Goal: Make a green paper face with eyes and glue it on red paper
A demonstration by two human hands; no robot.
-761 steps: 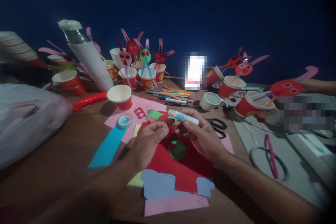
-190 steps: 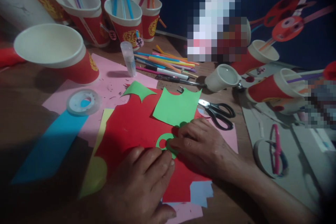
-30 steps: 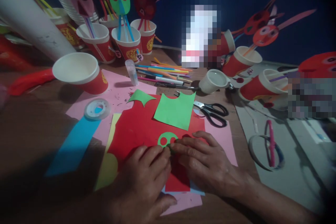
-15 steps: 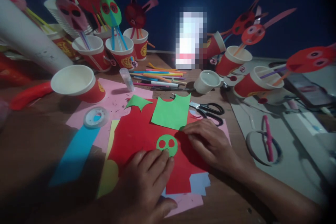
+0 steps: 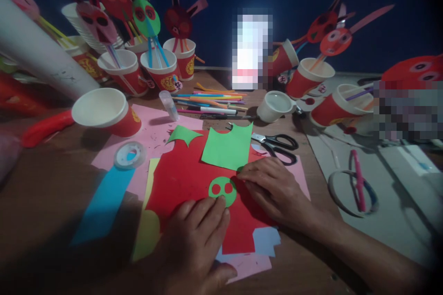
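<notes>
A small green paper circle (image 5: pixel 223 190) with two red dots lies on a red paper sheet (image 5: pixel 187 175). My left hand (image 5: pixel 194 244) rests flat on the red sheet, its fingertips touching the circle's lower edge, fingers stretched out. My right hand (image 5: pixel 273 191) lies flat just to the right of the circle, fingers extended toward it and holding nothing. A green paper piece (image 5: pixel 226 147) with cut-outs lies just beyond the circle. Black-handled scissors (image 5: pixel 277 145) lie behind my right hand.
Pink (image 5: pixel 155 129), blue (image 5: pixel 104 205) and yellow (image 5: pixel 147 226) papers lie under and around the red sheet. A tape roll (image 5: pixel 129 155), glue stick (image 5: pixel 169 105), pens (image 5: pixel 211 101) and several red paper cups (image 5: pixel 104 113) with paper faces ring the table (image 5: pixel 41 184). A grey board (image 5: pixel 374 193) holds a ring at right.
My two hands were pressed together over the green circle a second ago; they have since drawn apart, leaving the circle with its two red dots uncovered. The view shifted slightly.
</notes>
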